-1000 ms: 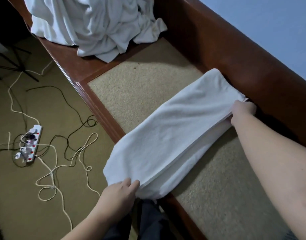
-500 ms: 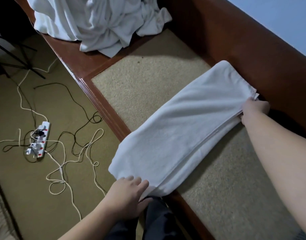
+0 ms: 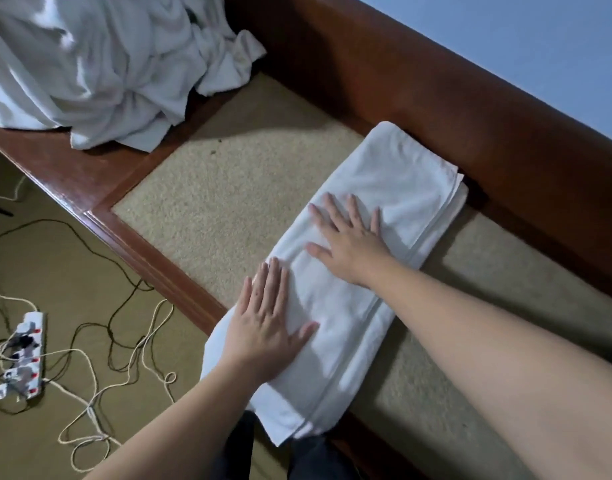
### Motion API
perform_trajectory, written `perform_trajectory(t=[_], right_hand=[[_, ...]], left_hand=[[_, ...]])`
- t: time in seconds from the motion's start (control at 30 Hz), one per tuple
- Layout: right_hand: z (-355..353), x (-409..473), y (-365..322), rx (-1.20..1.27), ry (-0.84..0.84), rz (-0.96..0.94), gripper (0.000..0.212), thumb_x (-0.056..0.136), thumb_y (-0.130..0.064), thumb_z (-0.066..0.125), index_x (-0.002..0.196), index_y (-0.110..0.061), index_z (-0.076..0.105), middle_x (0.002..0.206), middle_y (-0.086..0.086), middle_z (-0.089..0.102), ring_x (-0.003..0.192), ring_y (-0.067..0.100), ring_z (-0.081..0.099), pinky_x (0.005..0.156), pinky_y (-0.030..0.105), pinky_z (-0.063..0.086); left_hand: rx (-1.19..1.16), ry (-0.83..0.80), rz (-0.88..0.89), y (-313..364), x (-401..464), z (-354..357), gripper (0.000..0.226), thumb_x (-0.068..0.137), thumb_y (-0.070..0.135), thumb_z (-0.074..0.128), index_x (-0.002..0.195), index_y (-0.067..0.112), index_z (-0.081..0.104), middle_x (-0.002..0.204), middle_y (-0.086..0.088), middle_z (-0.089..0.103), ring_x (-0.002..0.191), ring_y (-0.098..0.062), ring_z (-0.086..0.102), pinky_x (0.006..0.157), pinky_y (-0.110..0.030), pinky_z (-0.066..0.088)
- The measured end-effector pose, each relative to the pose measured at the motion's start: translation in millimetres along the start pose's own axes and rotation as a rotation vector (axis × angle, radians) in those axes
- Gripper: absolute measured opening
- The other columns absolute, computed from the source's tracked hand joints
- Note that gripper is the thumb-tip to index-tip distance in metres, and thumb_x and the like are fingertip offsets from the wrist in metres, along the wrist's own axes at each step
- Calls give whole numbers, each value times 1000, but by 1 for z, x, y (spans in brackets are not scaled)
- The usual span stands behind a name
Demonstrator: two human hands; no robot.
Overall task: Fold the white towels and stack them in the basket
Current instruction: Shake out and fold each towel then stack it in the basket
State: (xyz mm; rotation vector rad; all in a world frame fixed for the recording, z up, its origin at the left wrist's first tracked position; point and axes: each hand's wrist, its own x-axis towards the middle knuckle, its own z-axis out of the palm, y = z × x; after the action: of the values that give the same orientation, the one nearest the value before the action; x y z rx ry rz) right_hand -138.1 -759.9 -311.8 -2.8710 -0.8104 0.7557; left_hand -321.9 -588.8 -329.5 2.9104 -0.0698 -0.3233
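On the beige padded surface (image 3: 228, 188) inside a red-brown wooden frame (image 3: 436, 109), one folded white towel (image 3: 394, 174) is lying as a long strip, running from the near edge of the frame diagonally up toward the far right rail. Its near end is overhanging the frame's near edge slightly, and its far end is sitting just beside the tall wooden rail.

Both hands are resting flat on this towel, palms down. The left hand (image 3: 266, 327) is pressing on the near half, its fingers (image 3: 273, 285) stretched out straight and close together with the thumb spread to the right; it is gripping nothing. The right hand (image 3: 349, 244) is lying on the middle of the strip, its fingers (image 3: 332, 213) splayed wide apart and pointing toward the far left, likewise holding nothing, only touching the cloth. The two hands are near each other but not touching.

At the far left, one heap of unfolded white towels (image 3: 100, 71) is lying crumpled across the corner of the frame, well apart from the folded one; how many pieces are in it cannot be told.

Down on the floor (image 3: 55, 271) to the left, one white power strip (image 3: 20, 355) is lying among several tangled dark and pale cables (image 3: 124, 341).
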Motion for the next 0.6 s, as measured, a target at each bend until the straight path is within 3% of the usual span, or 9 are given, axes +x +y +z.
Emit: perform_trajectory(t=[0.13,0.27,0.37,0.43,0.53,0.6], right_hand=[[-17,43,28,48,30,248,96,90,-88,5,162,-31,-23,169,-7,-31,157,31,-25,117,76,-7],[-38,83,57,100,76,479,107,81,-96,2,163,-31,-21,171,-2,-27,158,32,-22,116,79,-4],[-51,93,63,111,64,541,110,74,-101,5,161,-39,-20,171,-8,-27,158,34,-22,112,83,-1],[-59,93,57,155,26,585,110,73,-103,12,160,-44,-18,170,-13,-27,157,35,-22,109,85,1],[-59,75,36,278,44,685,99,86,-92,29,164,-43,-6,172,-13,-18,159,37,-14,112,83,5],[-44,45,12,355,79,729,88,95,-79,37,166,-38,4,174,-11,-11,160,32,-9,117,78,7]], left_hand=[[-54,22,-40,0,-1,3,132,82,95,41,163,-5,9,173,-22,0,161,-36,-3,130,-52,5],[-80,16,8,-2,5,8,139,78,98,44,161,-10,13,171,-28,5,160,-43,1,130,-55,9],[-82,-83,-12,-3,9,4,142,76,102,35,161,-8,5,171,-28,-5,160,-42,-7,130,-55,7],[-88,-169,-22,-5,11,-4,145,74,104,29,161,-5,-10,169,-26,-21,157,-39,-21,130,-53,0],[-62,-258,15,-15,13,-18,143,72,105,24,155,3,-32,162,-20,-41,152,-36,-37,129,-48,-11],[-81,-276,61,-29,11,-27,135,77,98,32,159,10,-29,167,-16,-32,157,-34,-24,130,-46,-1]])
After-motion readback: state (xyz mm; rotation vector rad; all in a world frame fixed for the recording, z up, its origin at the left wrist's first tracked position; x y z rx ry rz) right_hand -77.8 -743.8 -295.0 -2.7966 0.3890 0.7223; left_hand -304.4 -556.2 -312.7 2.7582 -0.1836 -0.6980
